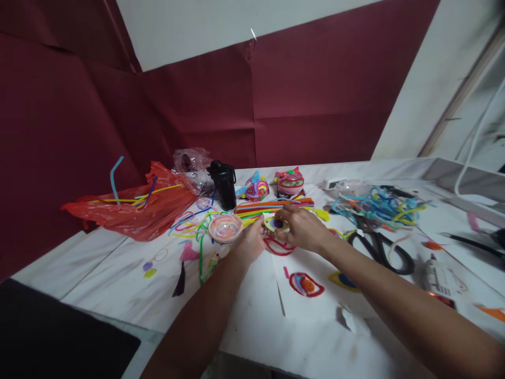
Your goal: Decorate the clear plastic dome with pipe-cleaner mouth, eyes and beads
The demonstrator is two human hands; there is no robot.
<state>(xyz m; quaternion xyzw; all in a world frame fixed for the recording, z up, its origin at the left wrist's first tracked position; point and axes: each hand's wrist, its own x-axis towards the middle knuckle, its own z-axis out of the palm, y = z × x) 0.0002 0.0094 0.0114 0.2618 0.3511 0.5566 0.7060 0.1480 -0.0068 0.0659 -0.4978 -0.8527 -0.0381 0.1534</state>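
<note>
Near the middle of the table, a small eye-shaped piece (275,223) with a yellow rim and a dark blue centre is held between my hands. My left hand (252,239) grips its left side, fingers closed. Over its right side, the bent fingers of my right hand (300,226) pinch it. Just below the hands is a red-outlined piece (280,247), partly covered. Closer to me, a red-edged eye shape with an orange centre (306,285) lies on white paper (295,308). A yellow and blue eye shape (344,280) is partly hidden by my right forearm.
A bowl (225,228) stands left of my hands, a black bottle (223,185) behind it. Far left lies a red plastic bag (158,210). Two colourful figures (290,182) stand at the back. Black-handled scissors (381,252), a glue gun (437,276) and a tangled colourful pile (382,205) lie right.
</note>
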